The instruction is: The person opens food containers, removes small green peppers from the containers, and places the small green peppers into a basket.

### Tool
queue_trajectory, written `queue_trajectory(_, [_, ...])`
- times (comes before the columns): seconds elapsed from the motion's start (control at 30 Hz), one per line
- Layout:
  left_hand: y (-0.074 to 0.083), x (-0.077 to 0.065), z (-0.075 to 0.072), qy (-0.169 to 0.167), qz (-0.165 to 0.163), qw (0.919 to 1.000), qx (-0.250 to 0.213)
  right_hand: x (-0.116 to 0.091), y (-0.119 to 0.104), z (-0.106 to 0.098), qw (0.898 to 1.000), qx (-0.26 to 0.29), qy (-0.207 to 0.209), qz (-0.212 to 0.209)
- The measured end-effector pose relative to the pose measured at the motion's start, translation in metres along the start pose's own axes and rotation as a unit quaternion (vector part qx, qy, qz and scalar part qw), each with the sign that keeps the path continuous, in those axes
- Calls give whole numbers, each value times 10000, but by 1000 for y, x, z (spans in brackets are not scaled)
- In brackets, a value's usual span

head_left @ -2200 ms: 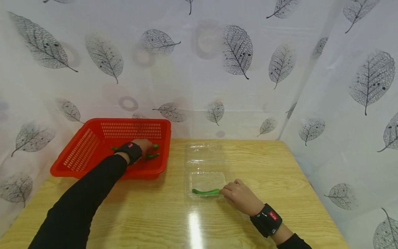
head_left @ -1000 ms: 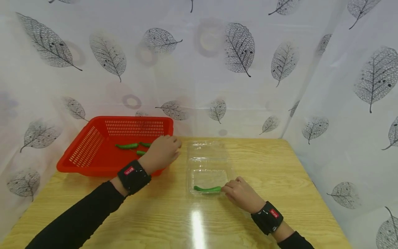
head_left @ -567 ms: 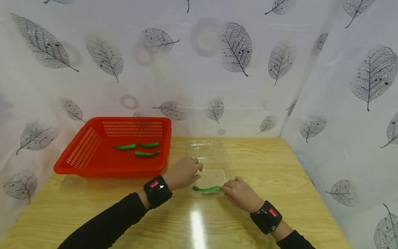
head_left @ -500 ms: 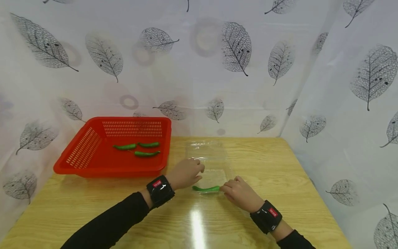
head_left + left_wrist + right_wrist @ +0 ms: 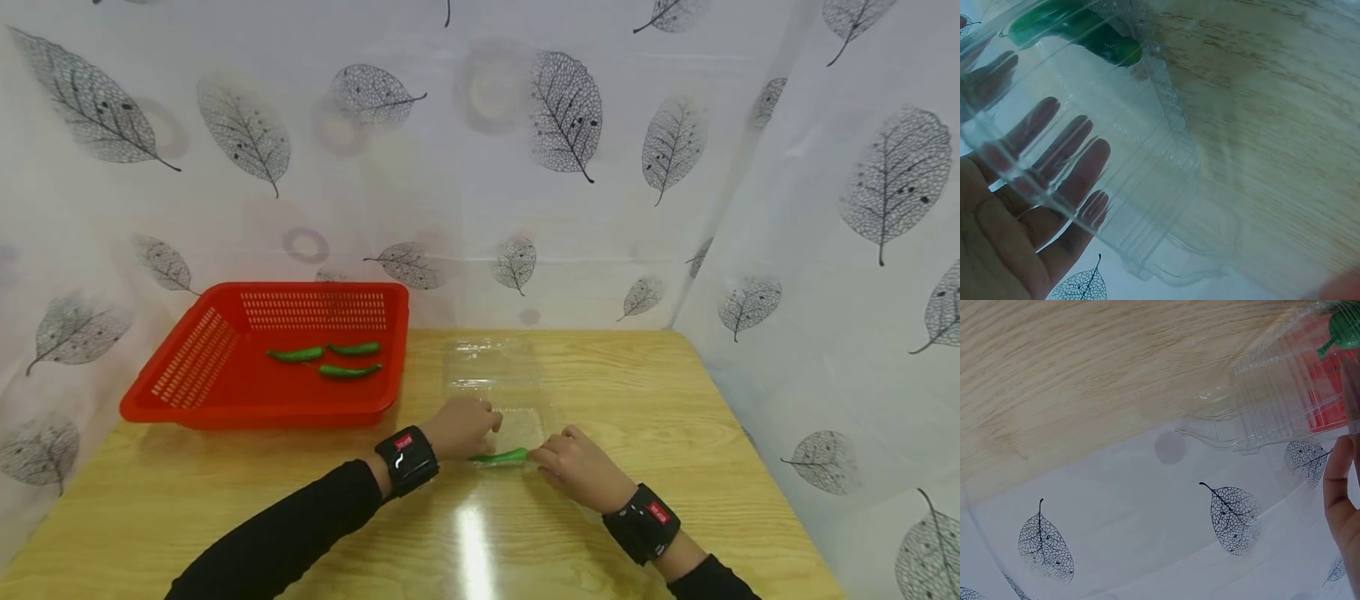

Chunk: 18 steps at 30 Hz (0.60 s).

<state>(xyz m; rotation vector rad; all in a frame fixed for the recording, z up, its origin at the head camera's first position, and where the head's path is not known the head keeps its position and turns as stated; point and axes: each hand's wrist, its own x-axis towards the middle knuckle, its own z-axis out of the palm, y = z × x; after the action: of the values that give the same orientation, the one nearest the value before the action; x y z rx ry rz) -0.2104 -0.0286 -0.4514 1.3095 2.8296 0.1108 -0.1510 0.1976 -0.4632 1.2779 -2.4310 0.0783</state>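
Note:
A green chili pepper (image 5: 506,457) lies along the near side of a clear plastic box (image 5: 525,425) whose lid is folded back away from me. My left hand (image 5: 459,429) reaches over the box's left side. Its spread, lightly bent fingers (image 5: 1075,150) show through the ribbed plastic wall in the left wrist view, with nothing between them. The pepper's left end is partly covered by that hand. At the box's right edge my right hand (image 5: 583,471) pinches the rim with curled fingers, right beside the pepper's other end. In the right wrist view the pepper's stem (image 5: 1327,347) shows through the plastic.
A red slotted basket (image 5: 255,417) stands at the left with three green chili peppers (image 5: 350,371) on its floor. Behind the wooden table (image 5: 622,400) hangs a white leaf-print curtain (image 5: 465,192), with another along the right side.
My left hand has come out of the red basket and moved right and nearer, over the clear box. My right hand and the pepper in the box have stayed put.

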Motion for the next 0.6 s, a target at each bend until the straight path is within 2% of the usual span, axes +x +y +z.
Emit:
queue_trajectory(0.23, [3,3,11,-165,-75,9998,-84,0,-1,0,9998,72,-173,70])
queue_trajectory(0.4, [7,1,12,-213,75,9997,103,0,-3,-2,9995,87,-260,121])
queue_trajectory(0.6, [3,6,19,-240,299,9987,334,1,-4,-4,9993,95,-330,166])
